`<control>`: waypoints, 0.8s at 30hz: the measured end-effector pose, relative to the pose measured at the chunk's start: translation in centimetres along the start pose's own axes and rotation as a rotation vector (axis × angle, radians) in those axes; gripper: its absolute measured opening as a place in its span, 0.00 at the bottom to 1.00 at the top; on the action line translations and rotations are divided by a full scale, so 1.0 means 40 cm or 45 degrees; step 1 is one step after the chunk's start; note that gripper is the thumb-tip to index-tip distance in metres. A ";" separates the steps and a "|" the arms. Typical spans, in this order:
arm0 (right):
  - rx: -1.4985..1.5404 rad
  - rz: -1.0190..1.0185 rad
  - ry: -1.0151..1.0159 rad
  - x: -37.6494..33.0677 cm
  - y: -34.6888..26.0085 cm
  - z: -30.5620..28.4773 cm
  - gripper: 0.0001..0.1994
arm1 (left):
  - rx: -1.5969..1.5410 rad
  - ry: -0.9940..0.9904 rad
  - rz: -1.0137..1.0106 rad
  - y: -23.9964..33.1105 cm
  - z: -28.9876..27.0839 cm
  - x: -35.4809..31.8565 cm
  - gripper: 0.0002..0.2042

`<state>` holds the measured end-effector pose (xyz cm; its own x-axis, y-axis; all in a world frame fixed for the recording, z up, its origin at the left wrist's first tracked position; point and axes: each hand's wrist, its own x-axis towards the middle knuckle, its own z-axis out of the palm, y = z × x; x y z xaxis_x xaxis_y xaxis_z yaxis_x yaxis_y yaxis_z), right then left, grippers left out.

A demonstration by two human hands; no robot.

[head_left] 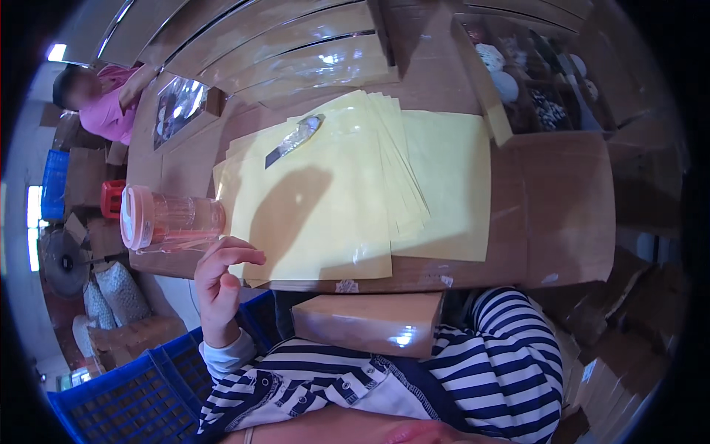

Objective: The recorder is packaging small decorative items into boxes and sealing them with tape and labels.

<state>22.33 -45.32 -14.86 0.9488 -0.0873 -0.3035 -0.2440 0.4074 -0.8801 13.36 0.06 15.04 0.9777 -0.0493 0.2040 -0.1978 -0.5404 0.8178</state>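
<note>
My left hand (220,277) is raised at the near left corner of the cardboard worktop (562,214), fingers loosely curled and apart, holding nothing. Its fingertips are close to the front edge of a fanned stack of yellow sheets (325,200). A pink see-through bottle (168,220) lies on its side just left of the hand. A small slim clear packet (296,138) rests on top of the sheets at the far side. A taped brown box (367,323) sits on my lap. Only a blurred strip of skin (414,433) shows at the bottom edge, perhaps my right hand.
Taped flat cartons (296,52) are stacked at the back. An open box (532,81) with round white and speckled items stands at the far right. A blue plastic crate (126,392) is at my lower left. A person in a pink top (107,103) sits far left.
</note>
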 end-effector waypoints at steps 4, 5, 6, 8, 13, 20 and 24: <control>-0.125 0.020 -0.071 0.038 0.053 0.011 0.19 | 0.098 -0.058 -0.038 0.008 0.015 0.034 0.22; -0.158 0.025 -0.084 0.038 0.066 0.011 0.19 | 0.173 -0.070 -0.008 0.007 0.015 0.052 0.20; -0.192 0.032 -0.096 0.033 0.076 0.006 0.19 | 0.246 -0.085 0.020 0.008 0.017 0.072 0.18; -0.269 0.044 -0.108 0.017 0.092 -0.012 0.19 | 0.257 -0.064 -0.036 0.027 0.034 0.114 0.16; -0.507 0.121 -0.097 -0.124 0.110 -0.109 0.19 | -0.018 -0.569 0.147 0.055 0.018 0.156 0.28; -0.841 0.123 -0.143 -0.258 0.088 -0.195 0.19 | -0.253 -0.934 -0.128 -0.040 0.013 -0.046 0.36; -0.999 -0.029 -0.152 -0.257 0.076 -0.203 0.19 | -0.452 -0.656 -0.396 -0.045 0.138 -0.173 0.31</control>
<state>10.23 -50.56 -17.39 0.9596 0.0285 -0.2799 -0.2518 -0.3565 -0.8997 7.32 -3.28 9.19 0.8839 -0.3763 -0.2776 0.1715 -0.2914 0.9411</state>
